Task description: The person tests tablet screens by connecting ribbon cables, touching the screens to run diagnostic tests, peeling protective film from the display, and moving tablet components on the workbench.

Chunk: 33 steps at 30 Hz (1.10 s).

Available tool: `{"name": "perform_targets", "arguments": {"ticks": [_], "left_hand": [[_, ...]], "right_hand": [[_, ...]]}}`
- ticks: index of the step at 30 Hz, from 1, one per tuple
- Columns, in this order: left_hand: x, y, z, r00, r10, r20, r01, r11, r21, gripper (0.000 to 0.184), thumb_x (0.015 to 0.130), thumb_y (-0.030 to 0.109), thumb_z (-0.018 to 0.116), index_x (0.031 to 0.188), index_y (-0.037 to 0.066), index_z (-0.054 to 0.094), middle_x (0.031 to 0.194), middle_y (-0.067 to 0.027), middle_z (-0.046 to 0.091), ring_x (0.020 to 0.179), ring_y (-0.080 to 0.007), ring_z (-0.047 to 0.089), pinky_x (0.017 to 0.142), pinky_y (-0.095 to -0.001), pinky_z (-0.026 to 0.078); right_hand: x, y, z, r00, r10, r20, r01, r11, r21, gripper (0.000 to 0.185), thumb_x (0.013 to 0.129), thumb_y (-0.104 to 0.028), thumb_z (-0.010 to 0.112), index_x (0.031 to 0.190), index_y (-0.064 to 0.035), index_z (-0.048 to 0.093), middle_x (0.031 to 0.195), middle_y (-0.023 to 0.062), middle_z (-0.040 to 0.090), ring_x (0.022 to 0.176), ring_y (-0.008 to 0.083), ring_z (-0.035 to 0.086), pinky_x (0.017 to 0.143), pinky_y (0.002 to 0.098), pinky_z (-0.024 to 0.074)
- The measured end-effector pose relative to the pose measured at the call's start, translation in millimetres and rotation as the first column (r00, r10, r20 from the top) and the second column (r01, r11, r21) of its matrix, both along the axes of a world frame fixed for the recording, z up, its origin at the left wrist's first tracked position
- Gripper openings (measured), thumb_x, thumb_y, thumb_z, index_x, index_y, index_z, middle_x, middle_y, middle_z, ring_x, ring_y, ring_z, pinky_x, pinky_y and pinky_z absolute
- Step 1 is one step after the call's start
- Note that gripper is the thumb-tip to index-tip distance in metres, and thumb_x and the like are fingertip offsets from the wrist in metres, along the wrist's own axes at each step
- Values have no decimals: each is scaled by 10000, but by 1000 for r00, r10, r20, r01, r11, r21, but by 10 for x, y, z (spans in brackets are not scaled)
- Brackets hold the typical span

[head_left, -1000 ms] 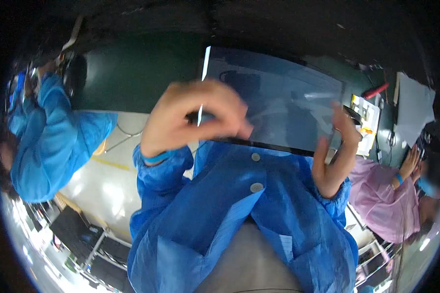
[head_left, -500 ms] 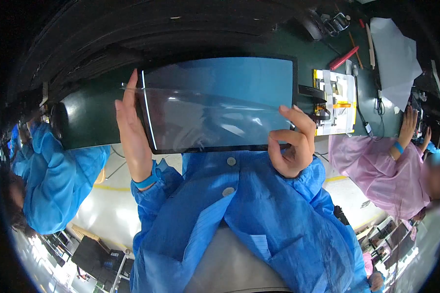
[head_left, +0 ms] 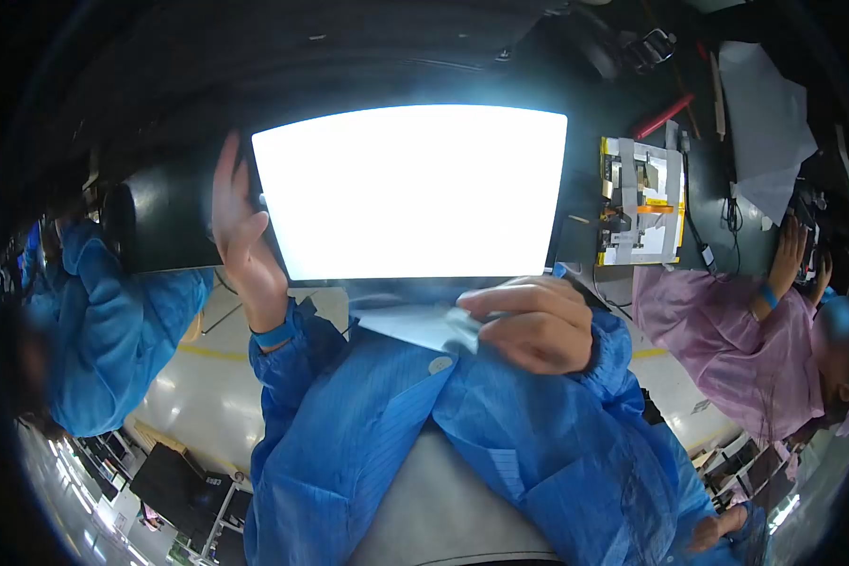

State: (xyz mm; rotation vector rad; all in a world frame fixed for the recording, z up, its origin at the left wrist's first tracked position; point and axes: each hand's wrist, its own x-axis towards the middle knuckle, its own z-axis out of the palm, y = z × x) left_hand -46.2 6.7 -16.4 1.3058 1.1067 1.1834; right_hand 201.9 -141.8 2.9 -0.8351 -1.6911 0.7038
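Observation:
A display panel (head_left: pixel 410 193) glows plain white in front of me, its dark frame showing along the lower edge. At its left side is my left hand (head_left: pixel 245 231), fingers stretched upward and a little blurred, the thumb close to the panel's edge. I cannot make out whether it touches the panel. Below the panel, near my chest, my right hand (head_left: pixel 538 325) pinches a clear plastic film (head_left: pixel 401 325). The film hangs folded and smeared by motion, stretching leftward from my fingertips.
Right of the panel lies a taped circuit assembly (head_left: pixel 643 203) with a yellow edge, beside a cable (head_left: pixel 698 226). Behind it are a red tool (head_left: pixel 663 116) and a pale sheet (head_left: pixel 764 132). People in blue (head_left: pixel 123 330) and pink (head_left: pixel 726 349) flank me.
The screen has turned from dim blue-grey to bright white. The film has come off the panel's front, drawn down toward my chest by my right hand. The black connector at the panel's right is out of sight.

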Motion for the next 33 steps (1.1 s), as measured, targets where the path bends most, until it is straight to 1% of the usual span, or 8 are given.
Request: {"name": "perform_targets", "arguments": {"ticks": [3, 8, 11, 19, 23, 28, 30, 33], "left_hand": [[90, -29, 92, 993, 22, -116, -20, 1000, 21, 779, 648, 324, 563, 1346, 54, 347, 1310, -209, 428, 1202, -319, 447, 992, -401, 383], [-83, -7, -29, 996, -89, -27, 88, 996, -27, 525, 685, 250, 538, 1164, 51, 452, 1244, -238, 463, 1137, -316, 502, 899, -358, 455], [-161, 95, -73, 973, -94, -212, 136, 972, 192, 395, 734, 247, 512, 1072, 45, 529, 1268, -225, 457, 1153, -316, 499, 949, -361, 417], [-311, -126, 188, 892, -227, -391, 380, 844, 378, 196, 722, 301, 620, 709, 139, 511, 1203, -212, 545, 1130, -245, 515, 1045, -473, 228], [-240, -399, 475, 735, -461, -498, 615, 762, 203, 125, 594, 156, 614, 683, 146, 526, 1049, -138, 629, 1021, -235, 562, 968, -441, 322], [39, -657, 616, 671, -550, -497, 684, 718, 129, 127, 636, 145, 670, 730, 127, 587, 1019, -101, 632, 977, -232, 560, 846, -365, 381], [67, -665, 629, 610, -625, -487, 771, 610, 183, 191, 696, 226, 656, 849, 113, 650, 1074, -125, 618, 1019, -286, 540, 848, -390, 379], [-203, -497, 452, 777, -548, -309, 627, 717, 305, 334, 765, 340, 653, 982, 86, 657, 1078, -82, 628, 1005, -245, 570, 879, -369, 398]], "right_hand": [[-104, -43, 62, 929, 303, -214, -352, 902, -250, 130, 815, -97, 598, 911, -29, 542, 1039, 159, 602, 742, 240, 642, 642, 306, 536], [-266, 14, 31, 905, 398, -150, -424, 868, -259, 152, 802, -101, 633, 909, -29, 554, 1103, 152, 579, 821, 247, 645, 673, 308, 544], [-285, 2, 46, 919, 378, -115, -394, 866, -308, 147, 791, -73, 630, 909, -35, 552, 1103, 151, 579, 813, 247, 644, 675, 314, 544], [191, -73, 216, 981, 20, 195, 6, 991, -131, 168, 715, -7, 577, 882, -20, 573, 1122, 194, 559, 912, 293, 608, 743, 338, 510], [255, -24, 167, 750, -638, 175, 628, 769, 114, 331, 655, 25, 543, 979, -35, 565, 1140, 210, 543, 1057, 354, 536, 981, 500, 314], [-122, 137, 306, 728, -340, 596, 307, 938, 160, 199, 672, -55, 642, 832, -163, 595, 893, -22, 639, 1104, 266, 528, 1070, 619, 101], [-38, 165, 296, 729, -320, 606, 288, 945, 154, 150, 654, -37, 619, 741, -154, 581, 857, -14, 643, 1101, 264, 531, 1075, 617, 90], [158, 196, 392, 726, -342, 596, 419, 908, 11, 155, 601, 12, 490, 604, -134, 541, 845, 40, 658, 1157, 280, 505, 1085, 598, 61]]}}
